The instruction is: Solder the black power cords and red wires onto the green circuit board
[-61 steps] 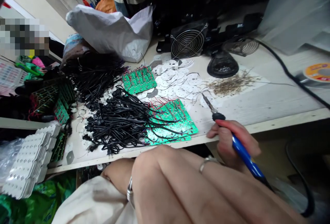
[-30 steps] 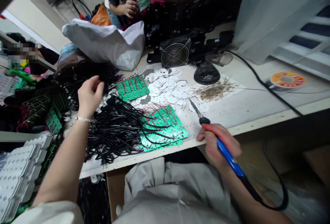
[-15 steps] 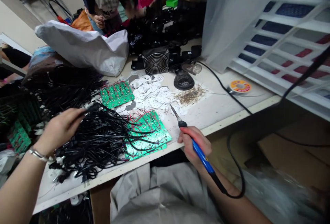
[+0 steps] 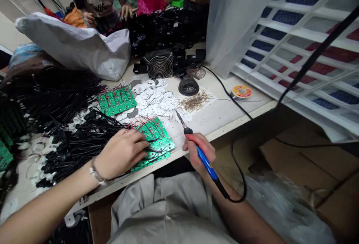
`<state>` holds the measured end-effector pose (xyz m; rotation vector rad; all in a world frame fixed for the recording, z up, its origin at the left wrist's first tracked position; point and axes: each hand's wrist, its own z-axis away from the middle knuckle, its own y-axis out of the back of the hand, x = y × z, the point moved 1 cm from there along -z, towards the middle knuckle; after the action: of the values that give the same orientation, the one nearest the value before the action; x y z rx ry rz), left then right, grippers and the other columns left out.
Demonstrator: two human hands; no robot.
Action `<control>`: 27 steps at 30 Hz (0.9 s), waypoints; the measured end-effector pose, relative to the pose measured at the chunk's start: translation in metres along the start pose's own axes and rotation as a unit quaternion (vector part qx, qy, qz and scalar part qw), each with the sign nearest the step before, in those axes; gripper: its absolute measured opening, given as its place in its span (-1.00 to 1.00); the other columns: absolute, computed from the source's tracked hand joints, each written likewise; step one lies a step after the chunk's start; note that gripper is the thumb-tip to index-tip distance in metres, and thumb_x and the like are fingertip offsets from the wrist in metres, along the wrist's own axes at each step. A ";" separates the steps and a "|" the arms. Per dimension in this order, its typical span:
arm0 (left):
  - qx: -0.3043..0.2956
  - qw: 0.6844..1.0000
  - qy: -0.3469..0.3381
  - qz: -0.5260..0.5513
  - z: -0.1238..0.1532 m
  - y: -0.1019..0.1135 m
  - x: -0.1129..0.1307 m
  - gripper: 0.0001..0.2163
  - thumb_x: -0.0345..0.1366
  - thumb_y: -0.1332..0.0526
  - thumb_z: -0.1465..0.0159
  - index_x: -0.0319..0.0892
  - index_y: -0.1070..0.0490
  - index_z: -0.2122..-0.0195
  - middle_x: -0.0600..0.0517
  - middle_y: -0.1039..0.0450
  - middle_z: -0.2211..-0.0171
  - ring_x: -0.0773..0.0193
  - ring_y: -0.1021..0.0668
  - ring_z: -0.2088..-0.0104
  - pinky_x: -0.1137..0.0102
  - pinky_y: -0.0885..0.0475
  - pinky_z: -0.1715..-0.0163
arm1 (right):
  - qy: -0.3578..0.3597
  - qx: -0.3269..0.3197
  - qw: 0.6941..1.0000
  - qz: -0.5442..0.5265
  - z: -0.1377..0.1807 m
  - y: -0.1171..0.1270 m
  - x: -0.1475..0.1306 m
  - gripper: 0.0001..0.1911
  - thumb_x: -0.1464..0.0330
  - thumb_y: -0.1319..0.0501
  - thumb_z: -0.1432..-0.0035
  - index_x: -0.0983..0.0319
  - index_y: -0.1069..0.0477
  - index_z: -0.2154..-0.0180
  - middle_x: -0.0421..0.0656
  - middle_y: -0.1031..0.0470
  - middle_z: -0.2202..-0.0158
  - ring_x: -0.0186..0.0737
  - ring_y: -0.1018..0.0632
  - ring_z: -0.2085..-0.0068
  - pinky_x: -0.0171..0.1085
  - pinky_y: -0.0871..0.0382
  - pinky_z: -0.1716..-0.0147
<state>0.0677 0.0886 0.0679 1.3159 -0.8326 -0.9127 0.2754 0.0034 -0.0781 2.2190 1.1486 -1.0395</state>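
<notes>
My right hand (image 4: 199,151) is closed round a blue-handled soldering iron (image 4: 196,147), its tip pointing up over the table edge toward scattered white round boards (image 4: 153,100). My left hand (image 4: 121,153) lies on the near green circuit board panel (image 4: 155,136), fingers curled among the black wires (image 4: 81,143) that run across it. What those fingers pinch, if anything, is hidden. A second green panel (image 4: 116,100) lies further back.
A small black fan (image 4: 159,64), a black iron stand (image 4: 188,85), a pile of wire clippings (image 4: 195,101) and a solder spool (image 4: 241,91) sit behind. A white sack (image 4: 75,49) lies at the back left. Other people stand beyond the table. White shelving (image 4: 294,49) rises at right.
My left hand has moved from the black wire pile at left onto the near green panel. The view has tilted up and shifted; my right hand still holds the iron.
</notes>
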 end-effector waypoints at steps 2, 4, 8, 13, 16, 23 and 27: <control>0.007 1.000 -0.006 0.002 -0.013 -0.017 0.009 -0.78 -0.24 -0.09 -0.34 -0.11 -0.53 0.21 -0.02 -0.54 0.29 0.22 -0.52 0.30 0.32 -0.36 0.29 | 0.006 -0.005 1.000 0.007 -0.001 0.001 -0.001 -0.78 0.49 -0.14 -0.19 0.18 -0.43 0.13 -0.21 -0.42 0.50 -0.31 -0.45 0.49 -0.27 -0.40 0.49; 0.038 0.999 -0.001 0.037 -0.015 -0.026 0.007 -0.78 -0.29 -0.09 -0.34 -0.11 -0.55 0.25 -0.01 -0.56 0.31 0.24 -0.54 0.30 0.33 -0.37 0.28 | 0.011 -0.011 1.000 0.012 -0.001 0.002 -0.002 -0.77 0.50 -0.14 -0.19 0.19 -0.42 0.13 -0.20 -0.43 0.49 -0.30 -0.47 0.47 -0.27 -0.42 0.47; 0.139 0.965 0.095 0.201 -0.014 -0.018 -0.009 -0.77 -0.22 -0.11 -0.33 -0.14 -0.56 0.21 0.00 -0.60 0.30 0.29 -0.58 0.30 0.42 -0.46 0.24 | 0.014 -0.017 1.000 0.013 -0.002 0.002 -0.001 -0.75 0.52 -0.14 -0.18 0.19 -0.42 0.12 -0.19 -0.44 0.47 -0.26 -0.51 0.39 -0.26 -0.44 0.41; 0.215 0.908 0.227 0.279 -0.035 -0.013 -0.016 -0.71 -0.13 -0.14 -0.27 -0.16 -0.55 0.17 -0.03 -0.60 0.24 0.22 -0.59 0.25 0.36 -0.49 0.18 | -0.023 -0.005 1.000 0.001 -0.005 0.000 -0.009 -0.79 0.51 -0.14 -0.19 0.19 -0.44 0.17 -0.23 -0.42 0.50 -0.31 -0.48 0.45 -0.27 -0.42 0.40; 0.182 0.912 0.198 0.309 -0.046 -0.025 -0.015 -0.71 -0.15 -0.12 -0.27 -0.19 -0.57 0.23 -0.06 -0.59 0.30 0.24 -0.57 0.31 0.36 -0.49 0.25 | -0.061 0.001 0.998 -0.001 -0.014 -0.002 -0.018 -0.80 0.51 -0.13 -0.21 0.17 -0.44 0.18 -0.25 -0.41 0.48 -0.36 -0.45 0.49 -0.30 -0.40 0.41; 0.226 0.898 0.187 0.328 -0.041 -0.029 -0.007 -0.85 -0.30 -0.20 -0.24 -0.18 -0.56 0.31 -0.01 -0.58 0.36 0.28 -0.57 0.32 0.40 -0.48 0.23 | -0.002 -0.070 0.997 0.040 -0.043 -0.026 -0.027 -0.82 0.43 -0.22 -0.18 0.18 -0.44 0.14 -0.18 -0.37 0.37 -0.35 -0.47 0.40 -0.35 -0.41 0.42; 0.258 0.901 0.151 0.315 -0.037 -0.024 0.003 -0.89 -0.36 -0.21 -0.23 -0.18 -0.55 0.32 0.00 -0.58 0.39 0.31 -0.57 0.33 0.43 -0.48 0.24 | 0.000 -0.096 0.994 0.054 -0.048 -0.043 -0.023 -0.86 0.39 -0.21 -0.20 0.18 -0.45 0.17 -0.20 -0.32 0.40 -0.34 -0.45 0.39 -0.34 -0.39 0.40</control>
<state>0.1005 0.1006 0.0406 1.4468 -1.1987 0.0409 0.2518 0.0478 -0.0318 2.1048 1.0669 -0.8476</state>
